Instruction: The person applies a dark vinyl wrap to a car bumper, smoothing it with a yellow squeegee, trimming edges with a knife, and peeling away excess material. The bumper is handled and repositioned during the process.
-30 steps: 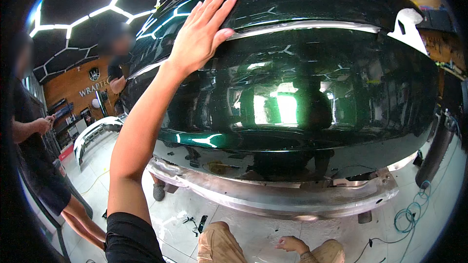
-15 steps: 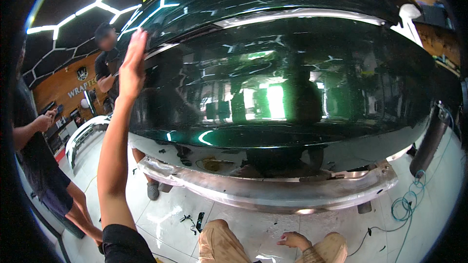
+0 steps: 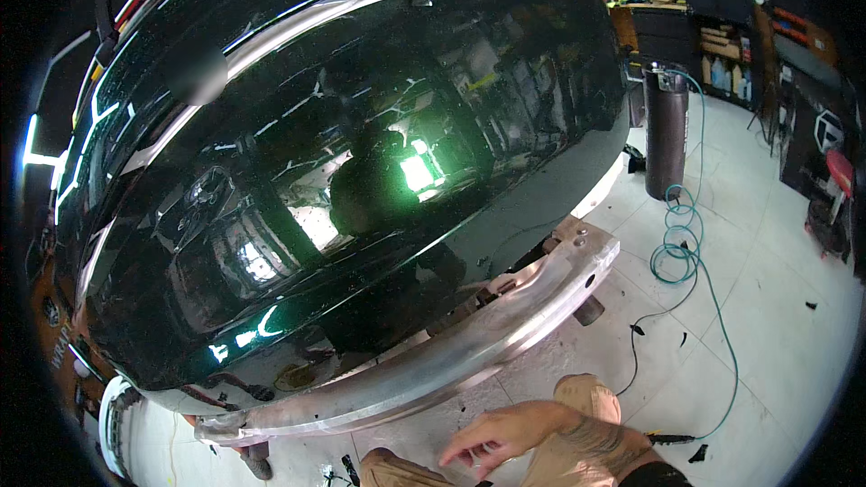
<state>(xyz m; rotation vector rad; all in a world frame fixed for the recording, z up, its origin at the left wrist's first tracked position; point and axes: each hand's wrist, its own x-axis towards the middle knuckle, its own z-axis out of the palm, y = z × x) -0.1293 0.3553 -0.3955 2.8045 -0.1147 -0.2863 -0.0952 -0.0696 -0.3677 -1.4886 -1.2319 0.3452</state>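
well, glossy panel (image 3: 361, 189) lengthwise up-right

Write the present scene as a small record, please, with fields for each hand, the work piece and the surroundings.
Left hand: not in view
Right hand: by the tan trouser legs; fingers loosely curled; cannot tell if it holds anything
Main piece: glossy dark green car panel, with bright reflections
Below panel: curved bare metal bar
Right of panel: dark upright cylinder; teal hose, partly looped on the floor
Floor: pale tiles
Background, upper right: shelves with bottles
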